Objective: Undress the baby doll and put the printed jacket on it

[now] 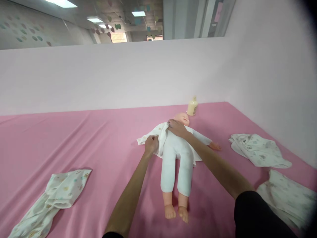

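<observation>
A baby doll [177, 148] lies on its back on the pink sheet, head toward the wall and bare feet toward me. A white printed baby shirt [162, 137] is partly on it, with one sleeve spread out to the left; part of the shirt shows under the doll's body. My left hand [151, 144] is closed on the shirt's edge beside the doll's left-hand side in view. My right hand [177, 128] lies over the doll's upper chest near the chin, fingertips at the shirt's bunched edge. What is under its fingers is partly hidden.
A pale yellow pump bottle [192, 106] stands behind the doll's head. Printed baby trousers [55, 195] lie at the front left. Two folded printed cloths [259, 150] lie at the right. A white wall [111, 79] borders the pink sheet [104, 138] at the back and right.
</observation>
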Demonstrator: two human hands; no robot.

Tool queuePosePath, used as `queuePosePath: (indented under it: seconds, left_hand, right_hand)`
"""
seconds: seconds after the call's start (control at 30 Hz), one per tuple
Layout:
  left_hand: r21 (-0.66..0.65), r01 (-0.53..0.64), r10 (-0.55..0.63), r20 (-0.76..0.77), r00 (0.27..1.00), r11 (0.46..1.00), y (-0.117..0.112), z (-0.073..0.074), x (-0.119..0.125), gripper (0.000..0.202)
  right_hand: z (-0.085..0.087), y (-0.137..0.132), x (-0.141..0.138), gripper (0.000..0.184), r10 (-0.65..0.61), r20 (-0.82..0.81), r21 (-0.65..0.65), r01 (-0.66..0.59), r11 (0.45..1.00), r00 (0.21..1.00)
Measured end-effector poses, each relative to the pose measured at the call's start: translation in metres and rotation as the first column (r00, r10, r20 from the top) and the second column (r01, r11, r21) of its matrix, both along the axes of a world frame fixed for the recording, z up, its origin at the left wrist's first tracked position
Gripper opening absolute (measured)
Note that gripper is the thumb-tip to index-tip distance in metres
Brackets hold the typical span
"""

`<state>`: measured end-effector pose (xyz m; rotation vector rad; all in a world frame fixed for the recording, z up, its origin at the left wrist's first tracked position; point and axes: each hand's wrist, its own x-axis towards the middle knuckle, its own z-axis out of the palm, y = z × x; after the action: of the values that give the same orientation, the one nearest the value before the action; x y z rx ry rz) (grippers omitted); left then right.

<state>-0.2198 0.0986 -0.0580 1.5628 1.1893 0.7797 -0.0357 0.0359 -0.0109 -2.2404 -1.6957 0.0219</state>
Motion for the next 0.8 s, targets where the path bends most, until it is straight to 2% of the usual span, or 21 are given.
queuePosePath:
  seconds: [0.07,0.1,0.17,0.2,0.27,0.3,0.37,0.4,0.43,0.47,0.5,0.53,0.6,0.7,0.73,0.8]
  left_hand:
    - [0.179,-0.020,0.039,-0.103,0.994,0.984,-0.006,0.013,-0.002,0.015]
    - [0.294,-0.013,0.055,-0.136,0.989,0.956,-0.010,0.020,0.000,0.014]
    - [0.488,0.050,0.032,-0.157,0.987,0.871,-0.021,0.037,0.011,0.014]
    - [0.547,0.109,-0.026,-0.157,0.987,0.830,-0.028,0.045,0.021,0.014]
    - [0.623,0.303,-0.224,-0.204,0.953,0.721,-0.043,0.057,0.050,0.014]
    - [0.646,0.424,-0.343,-0.255,0.904,0.635,-0.050,0.060,0.069,0.016]
    - [0.641,0.646,-0.537,-0.401,0.742,0.414,-0.063,0.061,0.112,0.020]
    - [0.599,0.737,-0.591,-0.486,0.644,0.311,-0.069,0.058,0.134,0.024]
    - [0.527,0.818,-0.611,-0.575,0.544,0.232,-0.074,0.054,0.155,0.031]
    - [0.438,0.880,-0.608,-0.653,0.451,0.183,-0.078,0.049,0.173,0.040]
    - [0.350,0.922,-0.588,-0.716,0.376,0.164,-0.081,0.044,0.189,0.047]
    - [0.275,0.946,-0.562,-0.762,0.322,0.169,-0.083,0.039,0.202,0.051]
    - [0.209,0.958,-0.527,-0.801,0.283,0.196,-0.084,0.031,0.217,0.050]
    - [0.242,0.950,-0.524,-0.793,0.312,0.200,-0.077,0.030,0.216,0.040]
    - [0.259,0.946,-0.524,-0.788,0.323,0.193,-0.074,0.033,0.211,0.036]
    - [0.302,0.931,-0.561,-0.743,0.365,0.206,-0.066,0.042,0.200,0.030]
  right_hand:
    - [-0.005,-0.034,0.013,0.036,-0.019,-0.068,0.092,0.026,0.995,0.997]
    - [-0.009,-0.056,0.022,0.040,-0.060,-0.115,0.151,0.077,0.986,0.992]
    - [-0.019,-0.105,0.047,0.044,-0.243,-0.175,0.169,0.273,0.947,0.954]
    - [-0.026,-0.129,0.060,0.047,-0.361,-0.182,0.135,0.387,0.912,0.915]
    - [-0.039,-0.175,0.083,0.058,-0.489,-0.173,0.008,0.497,0.867,0.855]
    - [-0.046,-0.194,0.090,0.064,-0.511,-0.179,-0.056,0.510,0.858,0.841]
    - [-0.056,-0.223,0.097,0.068,-0.515,-0.197,-0.111,0.503,0.857,0.834]
    - [-0.060,-0.234,0.096,0.067,-0.507,-0.213,-0.106,0.496,0.862,0.835]
    - [-0.062,-0.243,0.094,0.065,-0.502,-0.229,-0.083,0.497,0.864,0.834]
    - [-0.064,-0.250,0.091,0.064,-0.500,-0.250,-0.050,0.504,0.862,0.829]
    - [-0.064,-0.256,0.088,0.063,-0.501,-0.276,-0.011,0.519,0.855,0.820]
    - [-0.063,-0.261,0.087,0.063,-0.506,-0.310,0.030,0.540,0.841,0.805]
    - [-0.061,-0.270,0.087,0.057,-0.528,-0.409,0.103,0.612,0.784,0.744]
    - [-0.060,-0.280,0.093,0.040,-0.503,-0.651,0.133,0.738,0.662,0.569]
    - [-0.061,-0.281,0.095,0.034,-0.470,-0.719,0.125,0.760,0.637,0.512]
    - [-0.065,-0.276,0.098,0.026,-0.403,-0.795,0.108,0.759,0.642,0.454]
